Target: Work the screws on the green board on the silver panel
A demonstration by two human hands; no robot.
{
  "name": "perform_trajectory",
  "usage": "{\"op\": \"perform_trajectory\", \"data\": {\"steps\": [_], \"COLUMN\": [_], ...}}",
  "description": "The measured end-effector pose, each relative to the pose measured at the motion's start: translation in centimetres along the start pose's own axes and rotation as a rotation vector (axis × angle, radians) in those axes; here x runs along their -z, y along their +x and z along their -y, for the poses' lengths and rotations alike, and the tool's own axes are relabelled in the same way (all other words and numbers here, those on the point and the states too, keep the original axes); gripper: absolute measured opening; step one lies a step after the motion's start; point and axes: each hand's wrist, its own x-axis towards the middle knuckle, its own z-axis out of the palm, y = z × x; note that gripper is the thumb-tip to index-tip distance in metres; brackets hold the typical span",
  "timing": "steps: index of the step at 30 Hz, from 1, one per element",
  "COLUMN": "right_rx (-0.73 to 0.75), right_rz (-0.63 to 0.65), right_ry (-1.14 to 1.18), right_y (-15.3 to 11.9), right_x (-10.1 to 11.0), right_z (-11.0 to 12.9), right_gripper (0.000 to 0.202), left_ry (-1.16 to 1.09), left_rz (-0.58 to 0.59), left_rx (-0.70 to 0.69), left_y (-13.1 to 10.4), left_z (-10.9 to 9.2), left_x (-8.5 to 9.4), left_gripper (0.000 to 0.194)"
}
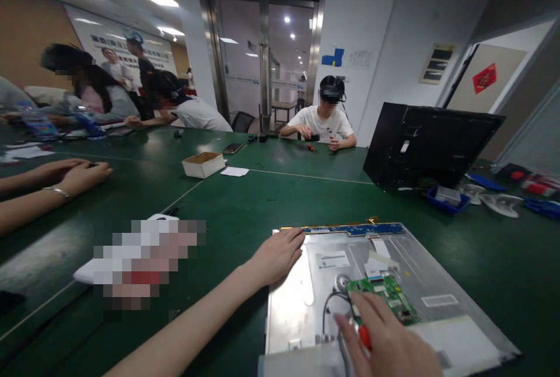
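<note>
A silver metal-backed display panel (297, 321) lies on the green table in front of me. A blue circuit strip (376, 229) runs along its far edge, and a green circuit board (396, 290) sits near its middle. My left hand (277, 254) rests flat on the panel's far left corner, fingers stretched out. Over the near part, beside the green board, my right hand (389, 336) is closed around a red-handled tool (364, 336); its tip is hidden. Black wires (324, 310) and a white ribbon cable (380, 251) lie on the panel.
A black monitor housing (429, 143) stands at the right, with a blue tray (448, 199) beside it. A white box (203, 164) sits further back. Another person's hands (83, 178) rest at the left. Across the table sits a person (326, 120) wearing a headset.
</note>
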Motion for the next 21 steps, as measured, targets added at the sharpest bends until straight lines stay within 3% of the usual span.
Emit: {"op": "perform_trajectory", "data": {"steps": [2,5,9,14,21], "right_rx": [-0.085,-0.356,-0.386,-0.346,-0.339], "right_rz": [0.073,0.152,0.207,0.312,0.398], "right_ry": [-0.032,-0.106,-0.093,-0.019,0.003], "right_y": [1.0,2.3,2.1,0.8,0.1], "right_x": [0.7,0.8,-0.8,-2.3,-2.0], "right_z": [-4.2,-10.1,-14.4,-14.8,-11.7], "right_gripper": [0.04,0.051,0.054,0.052,0.053], "left_ry": [0.054,0.14,0.222,0.272,0.238], "left_rz": [-0.006,-0.032,0.001,0.061,0.11], "left_rx": [-0.006,-0.023,0.06,0.116,0.237], "left_y": [-0.6,-1.7,-2.9,-3.2,-2.6], "left_z": [1.4,3.4,5.4,5.6,4.7], "left_x": [0.2,0.6,0.8,1.4,2.4], "left_gripper": [0.036,0.035,0.038,0.043,0.042]}}
